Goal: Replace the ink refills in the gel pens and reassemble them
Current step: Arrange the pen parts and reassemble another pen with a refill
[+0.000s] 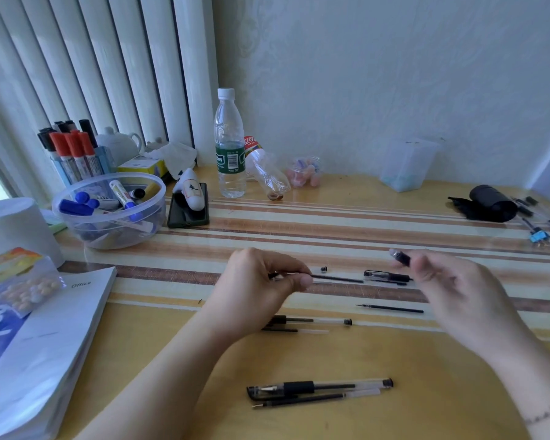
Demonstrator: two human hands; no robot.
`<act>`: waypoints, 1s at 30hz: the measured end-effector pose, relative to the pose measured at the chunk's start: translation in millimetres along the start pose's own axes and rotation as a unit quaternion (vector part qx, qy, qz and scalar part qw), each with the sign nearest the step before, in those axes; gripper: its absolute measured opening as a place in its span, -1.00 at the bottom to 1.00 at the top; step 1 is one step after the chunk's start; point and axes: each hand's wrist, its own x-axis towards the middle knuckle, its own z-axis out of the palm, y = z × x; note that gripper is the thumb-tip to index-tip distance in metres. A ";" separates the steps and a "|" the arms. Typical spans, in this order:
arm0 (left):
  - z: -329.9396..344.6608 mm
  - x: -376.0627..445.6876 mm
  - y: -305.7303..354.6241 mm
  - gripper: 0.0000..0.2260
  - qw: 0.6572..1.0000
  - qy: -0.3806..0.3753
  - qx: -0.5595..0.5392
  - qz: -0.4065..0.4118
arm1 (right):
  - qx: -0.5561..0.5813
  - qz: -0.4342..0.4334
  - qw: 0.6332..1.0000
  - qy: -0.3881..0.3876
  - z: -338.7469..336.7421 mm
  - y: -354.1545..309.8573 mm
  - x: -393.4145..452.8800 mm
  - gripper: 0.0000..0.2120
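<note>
Two hands (261,281), two bottles (230,144), one bowl (108,239)

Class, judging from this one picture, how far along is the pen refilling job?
Seemingly done: one capped pen nearest the person, a loose refill beside it. In hand: left hand pinches a barrel with refill; right hand holds a black part. Left: another pen and spare refill.

Glossy striped tabletop (331,217); clear plastic pen barrel (356,383)
</note>
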 end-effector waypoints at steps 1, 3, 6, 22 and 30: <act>-3.0 1.7 -2.1 -0.97 1.000 0.012 -0.021 -0.010 | -0.003 0.005 1.000 0.015 -0.9 5.3 1.3 -0.51; -7.9 4.2 -3.7 -0.94 0.998 0.027 -0.054 -0.020 | -0.031 0.004 0.999 0.015 -0.1 7.4 3.1 -0.54; -11.3 5.4 -3.2 -0.91 0.996 0.038 -0.079 -0.021 | -0.034 -0.011 0.999 0.012 2.5 6.6 3.3 -0.64; -10.5 6.5 -6.8 -0.90 0.998 0.024 -0.055 -0.023 | 0.006 -0.079 0.997 0.016 3.7 10.7 4.4 -0.87; -3.5 1.1 -6.9 -0.96 0.994 0.046 0.097 0.023 | -0.079 -0.109 0.990 -0.027 4.2 4.2 0.7 -0.74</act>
